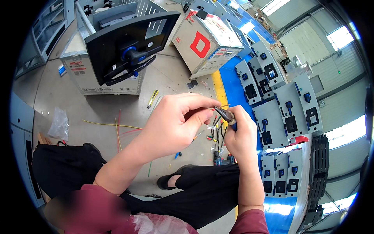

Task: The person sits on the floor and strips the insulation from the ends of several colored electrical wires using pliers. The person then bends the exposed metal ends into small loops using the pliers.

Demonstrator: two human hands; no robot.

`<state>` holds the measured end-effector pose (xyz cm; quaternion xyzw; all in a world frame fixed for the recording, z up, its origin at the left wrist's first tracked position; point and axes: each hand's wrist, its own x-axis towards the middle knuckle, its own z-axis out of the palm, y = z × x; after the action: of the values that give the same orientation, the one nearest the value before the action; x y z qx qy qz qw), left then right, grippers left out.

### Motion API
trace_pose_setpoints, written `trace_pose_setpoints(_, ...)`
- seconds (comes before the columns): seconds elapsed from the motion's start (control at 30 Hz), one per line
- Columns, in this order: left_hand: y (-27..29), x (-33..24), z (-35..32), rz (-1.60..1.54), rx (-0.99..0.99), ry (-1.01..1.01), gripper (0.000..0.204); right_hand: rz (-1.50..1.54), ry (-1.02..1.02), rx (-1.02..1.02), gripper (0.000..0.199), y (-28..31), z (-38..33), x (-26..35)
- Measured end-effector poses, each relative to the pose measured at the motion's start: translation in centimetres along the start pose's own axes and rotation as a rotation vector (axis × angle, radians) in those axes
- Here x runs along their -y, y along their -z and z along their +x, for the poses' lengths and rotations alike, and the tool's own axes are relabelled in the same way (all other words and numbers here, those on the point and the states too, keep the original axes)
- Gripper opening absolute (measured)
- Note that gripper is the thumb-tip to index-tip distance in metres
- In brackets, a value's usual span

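My left hand (171, 121) is closed, thumb and forefinger pinching a thin wire (225, 105) whose tip sticks out past the fingers. The rest of the wire is hidden by the hand. My right hand (242, 134) is wrapped round a pair of pliers (223, 113) with dark metal jaws. The jaws meet the wire right at my left fingertips. Behind my left wrist, yellow wire (105, 124) and red wire (119, 117) lie on the floor.
A yellow utility knife (153, 98) and a cordless drill (217, 158) lie on the floor beyond my legs. Cartons stand ahead, with a black panel door (130, 48) leaning by one. Grey panels (269, 121) with switches rest on blue sheeting at right. A plastic bag (59, 124) lies left.
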<state>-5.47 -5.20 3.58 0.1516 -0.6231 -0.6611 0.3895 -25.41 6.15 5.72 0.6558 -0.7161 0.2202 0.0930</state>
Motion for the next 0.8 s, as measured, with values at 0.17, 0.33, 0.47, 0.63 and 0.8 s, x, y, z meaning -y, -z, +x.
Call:
trace_pose_setpoints(0.17, -0.1, 0.6, 0.1, 0.269, -0.074, -0.29, 0.023, 0.036, 0.007, 0.044, 0.031, 0.2, -0.1, 0.4)
trace_pose_setpoints(0.33, -0.2, 0.8, 0.0, 0.389, -0.117, -0.569, 0.024, 0.295, -0.057, 0.217, 0.028, 1.0, -0.6, 0.9)
trace_pose_setpoints(0.47, 0.5, 0.6, -0.3, 0.406, -0.024, -0.772, 0.028, 0.426, -0.02, 0.456, 0.028, 2.8, -0.7, 0.8)
trace_pose_setpoints(0.63, 0.6, 0.1, -1.1, 0.325, 0.082, -0.828, 0.029, 0.531, 0.126, 0.658, 0.029, 3.8, -0.5, 0.8)
trace_pose_setpoints(0.8, 0.0, -0.1, -1.7, 0.246, 0.099, -0.738, 0.026, 0.581, 0.113, 0.738, 0.03, 4.1, -0.8, 0.7)
